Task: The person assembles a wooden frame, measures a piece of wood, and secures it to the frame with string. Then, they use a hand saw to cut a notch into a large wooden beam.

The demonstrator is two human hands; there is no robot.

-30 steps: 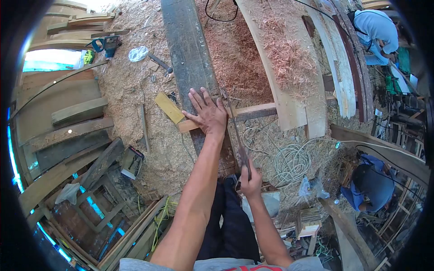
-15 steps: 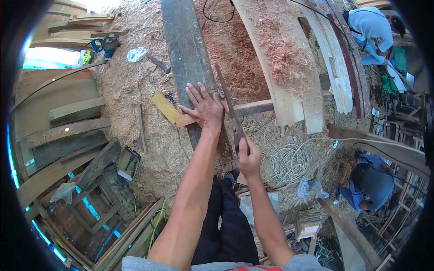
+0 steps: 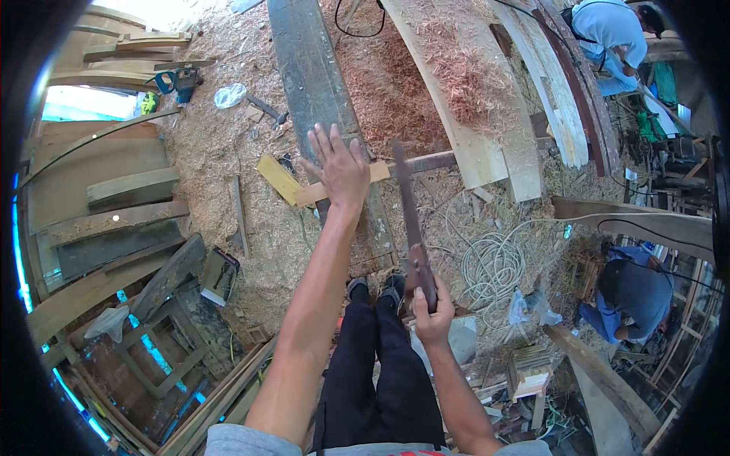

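Observation:
My left hand (image 3: 344,173) is open with fingers spread, over a short pale wood strip (image 3: 310,195). That strip lies across a long dark plank (image 3: 313,80), and its right end shows just past my hand. In my right hand (image 3: 433,313) is a handsaw (image 3: 408,209), gripped by its dark wooden handle. The blade points away from me, to the right of the strip's end and apart from it. A yellow piece of wood (image 3: 277,180) touches the strip's left end.
A hammer (image 3: 268,110) and a teal power tool (image 3: 179,83) lie among shavings on the left. Coiled pale cable (image 3: 493,267) rests on the right. Wide boards (image 3: 475,114) carry reddish shavings. Two people, one upper right (image 3: 608,38) and one lower right (image 3: 631,292), bend down.
The saw has come away from the strip, back toward me and to the right. My left hand, earlier pressed flat on the wood, has shifted slightly left and appears to lift.

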